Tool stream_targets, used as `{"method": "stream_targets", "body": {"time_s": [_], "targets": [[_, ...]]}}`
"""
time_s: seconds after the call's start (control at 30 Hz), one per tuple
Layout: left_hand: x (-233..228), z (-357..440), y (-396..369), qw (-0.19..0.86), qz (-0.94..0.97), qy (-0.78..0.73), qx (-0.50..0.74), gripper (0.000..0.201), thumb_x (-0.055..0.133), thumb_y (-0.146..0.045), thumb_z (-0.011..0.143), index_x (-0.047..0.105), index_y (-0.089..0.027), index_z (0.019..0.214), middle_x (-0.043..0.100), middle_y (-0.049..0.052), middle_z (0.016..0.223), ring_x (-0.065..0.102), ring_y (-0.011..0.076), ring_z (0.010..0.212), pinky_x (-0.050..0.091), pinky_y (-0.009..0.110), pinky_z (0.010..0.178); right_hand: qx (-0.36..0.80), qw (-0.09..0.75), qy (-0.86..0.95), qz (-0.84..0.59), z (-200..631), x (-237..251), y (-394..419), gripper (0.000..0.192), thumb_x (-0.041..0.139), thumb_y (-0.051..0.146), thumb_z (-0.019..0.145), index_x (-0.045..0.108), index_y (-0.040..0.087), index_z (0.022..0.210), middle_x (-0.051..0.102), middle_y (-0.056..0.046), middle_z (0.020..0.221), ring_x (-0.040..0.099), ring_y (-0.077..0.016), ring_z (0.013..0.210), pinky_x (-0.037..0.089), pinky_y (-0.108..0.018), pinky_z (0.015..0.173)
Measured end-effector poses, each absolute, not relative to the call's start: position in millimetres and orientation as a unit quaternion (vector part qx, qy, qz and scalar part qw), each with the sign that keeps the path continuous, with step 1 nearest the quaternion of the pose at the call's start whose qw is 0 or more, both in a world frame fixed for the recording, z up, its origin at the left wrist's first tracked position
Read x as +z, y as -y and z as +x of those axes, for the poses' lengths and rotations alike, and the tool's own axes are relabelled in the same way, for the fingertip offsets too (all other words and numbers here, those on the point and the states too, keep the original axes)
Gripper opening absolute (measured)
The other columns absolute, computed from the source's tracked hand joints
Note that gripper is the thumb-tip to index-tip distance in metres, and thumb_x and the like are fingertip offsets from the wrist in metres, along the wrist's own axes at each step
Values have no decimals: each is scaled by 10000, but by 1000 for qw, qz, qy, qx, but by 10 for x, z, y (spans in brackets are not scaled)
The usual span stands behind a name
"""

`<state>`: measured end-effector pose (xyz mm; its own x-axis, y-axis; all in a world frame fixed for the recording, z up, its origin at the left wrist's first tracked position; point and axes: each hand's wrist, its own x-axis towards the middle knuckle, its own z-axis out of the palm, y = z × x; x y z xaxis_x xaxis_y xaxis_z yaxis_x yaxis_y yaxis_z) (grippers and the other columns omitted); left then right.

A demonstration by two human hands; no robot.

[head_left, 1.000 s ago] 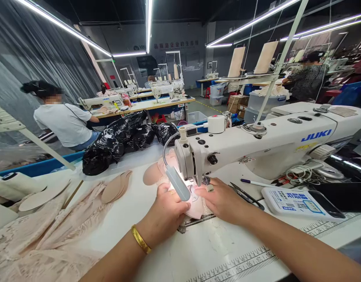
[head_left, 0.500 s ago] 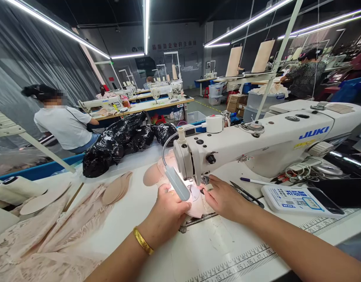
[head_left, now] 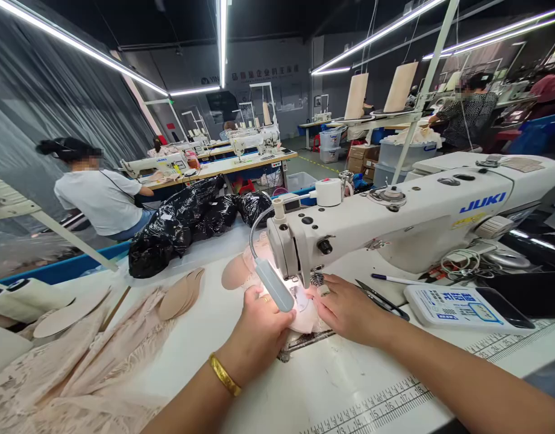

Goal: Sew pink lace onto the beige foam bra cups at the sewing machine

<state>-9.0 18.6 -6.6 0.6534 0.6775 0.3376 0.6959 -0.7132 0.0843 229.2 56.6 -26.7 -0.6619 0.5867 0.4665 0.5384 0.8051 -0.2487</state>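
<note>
**Pink piece held under the needle**

Head view: a small pale pink fabric piece (head_left: 304, 316), smooth and padded-looking, lies brightly lit on the white surface (head_left: 349, 386) beneath the head of the sewing machine (head_left: 395, 223). The left hand (head_left: 259, 331) rests curled on the piece's left edge, fingers pressed down against it, partly hidden by the lamp (head_left: 273, 284). The right hand (head_left: 349, 307) lies flat on its right edge, fingers together, pointing toward the needle. The piece sits between both hands, touching each. Scissors (head_left: 381, 298) lie just beside the right hand.
</note>
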Motion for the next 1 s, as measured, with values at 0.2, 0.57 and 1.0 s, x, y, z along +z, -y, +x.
{"method": "stream_targets", "body": {"time_s": [0.2, 0.57, 1.0], "targets": [[-50, 8, 29, -7, -909, 387, -158, 237, 470, -43, 921, 647, -199, 903, 689, 21, 885, 585, 182, 746, 361, 524, 931, 96, 193, 949, -230, 2368, -188, -542, 196, 488, 34, 841, 561, 200, 767, 554, 3, 735, 411, -167, 691, 355, -306, 707], [-10, 25, -8, 17, -916, 371, -153, 254, 422, -57, 955, 622, -206, 914, 688, -2, 906, 540, 170, 726, 354, 509, 910, 113, 175, 948, -243, 2335, -223, -561, 199, 489, 35, 859, 554, 193, 756, 528, 10, 731, 383, -159, 689, 330, -299, 713], [44, -167, -343, -25, -914, 373, -158, 217, 517, -155, 983, 707, -259, 979, 756, 11, 1050, 653, 256, 1008, 344, 489, 967, 63, 192, 926, -320, 2210, -324, -569, 191, 517, 64, 850, 653, 199, 858, 487, -21, 764, 381, -200, 750, 292, -295, 651]]}}
